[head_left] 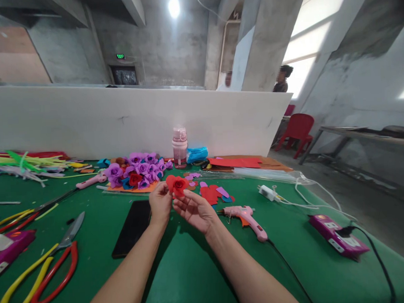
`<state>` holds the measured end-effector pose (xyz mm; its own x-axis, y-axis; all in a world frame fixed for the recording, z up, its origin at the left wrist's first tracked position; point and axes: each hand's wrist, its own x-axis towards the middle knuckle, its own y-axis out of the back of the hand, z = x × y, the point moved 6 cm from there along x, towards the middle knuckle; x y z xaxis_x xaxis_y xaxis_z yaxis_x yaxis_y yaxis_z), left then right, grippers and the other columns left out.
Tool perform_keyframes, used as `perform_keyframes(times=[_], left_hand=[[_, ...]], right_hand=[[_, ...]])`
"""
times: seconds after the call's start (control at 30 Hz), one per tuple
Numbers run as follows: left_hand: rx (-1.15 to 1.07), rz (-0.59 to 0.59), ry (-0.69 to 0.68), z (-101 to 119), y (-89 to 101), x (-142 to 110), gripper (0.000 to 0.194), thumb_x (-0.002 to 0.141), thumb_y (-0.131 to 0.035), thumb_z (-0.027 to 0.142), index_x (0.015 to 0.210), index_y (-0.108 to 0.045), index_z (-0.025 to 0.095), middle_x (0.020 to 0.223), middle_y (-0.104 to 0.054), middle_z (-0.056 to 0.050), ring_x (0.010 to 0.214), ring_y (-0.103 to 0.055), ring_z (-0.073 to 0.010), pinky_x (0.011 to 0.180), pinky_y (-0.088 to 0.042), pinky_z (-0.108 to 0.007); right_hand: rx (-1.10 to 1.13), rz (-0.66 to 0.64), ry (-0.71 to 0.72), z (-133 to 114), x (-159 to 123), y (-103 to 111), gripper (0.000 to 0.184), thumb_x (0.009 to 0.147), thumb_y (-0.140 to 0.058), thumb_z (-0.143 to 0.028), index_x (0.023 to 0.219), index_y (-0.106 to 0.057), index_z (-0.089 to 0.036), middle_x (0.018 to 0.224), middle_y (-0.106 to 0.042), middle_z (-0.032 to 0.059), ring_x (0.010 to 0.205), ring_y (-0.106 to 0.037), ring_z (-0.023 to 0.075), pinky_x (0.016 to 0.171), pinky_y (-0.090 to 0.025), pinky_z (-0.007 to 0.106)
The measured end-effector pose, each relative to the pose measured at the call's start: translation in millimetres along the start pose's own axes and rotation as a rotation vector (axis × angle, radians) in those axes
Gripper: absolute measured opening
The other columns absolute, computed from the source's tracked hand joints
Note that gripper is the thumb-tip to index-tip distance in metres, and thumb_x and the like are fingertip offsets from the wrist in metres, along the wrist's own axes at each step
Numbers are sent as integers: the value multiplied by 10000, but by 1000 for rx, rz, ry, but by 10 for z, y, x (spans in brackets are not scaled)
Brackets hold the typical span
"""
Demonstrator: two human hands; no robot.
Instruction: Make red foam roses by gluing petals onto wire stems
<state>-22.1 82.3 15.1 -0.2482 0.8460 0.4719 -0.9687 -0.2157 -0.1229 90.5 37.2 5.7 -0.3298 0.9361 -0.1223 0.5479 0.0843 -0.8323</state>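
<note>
Between my two hands, above the green table, is a red paper rose. My left hand pinches a petal on its left side. The fingers of my right hand are closed on the flower from the right and below. Loose paper petals in red, purple and blue lie just behind my right hand. A pink glue gun rests to the right, its nozzle close to my right wrist. Beside my left forearm lies a black phone or tablet.
Yellow-and-red scissors lie at the left front. Finished purple, red and blue paper roses are piled at the back, near a pink bottle. A purple power strip and white cable are at the right. A white partition closes the far side.
</note>
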Motion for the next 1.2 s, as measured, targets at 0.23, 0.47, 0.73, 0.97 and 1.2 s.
perform_keyframes(times=[0.23,0.47,0.73,0.97,1.2], left_hand=[[104,-82,-7,150,-67,-2,166,632,-661,188,795,-670,159,729,-665,7,666,-570,-130,630,-440,-221],[88,-182,-48,134,-98,11,125,662,-651,234,740,-704,152,675,-665,9,632,-556,-128,627,-445,-233],[62,-190,-31,139,-85,-6,102,664,-662,235,705,-719,161,670,-671,-1,632,-560,-137,632,-452,-243],[67,-244,-18,161,-117,-15,157,650,-682,240,776,-748,172,728,-710,-19,683,-608,-167,666,-473,-258],[59,-250,1,125,-117,0,172,639,-699,265,772,-746,167,742,-714,-25,696,-615,-171,669,-478,-255]], right_hand=[[-149,109,131,-188,6,66,299,535,-836,-217,730,-618,-154,623,-662,-23,521,-603,78,533,-516,181],[-324,132,230,-303,-31,60,329,521,-832,-302,720,-614,-155,564,-620,-32,490,-556,63,529,-469,176],[-456,99,364,-450,-63,15,232,582,-761,-308,695,-600,-184,647,-614,-32,549,-549,91,570,-449,223],[-648,58,523,-522,-108,-71,181,663,-723,-327,722,-618,-193,684,-604,-16,632,-540,116,612,-429,241],[-772,25,548,-572,-104,-70,145,678,-698,-305,752,-628,-202,712,-606,-4,646,-538,133,636,-436,266]])
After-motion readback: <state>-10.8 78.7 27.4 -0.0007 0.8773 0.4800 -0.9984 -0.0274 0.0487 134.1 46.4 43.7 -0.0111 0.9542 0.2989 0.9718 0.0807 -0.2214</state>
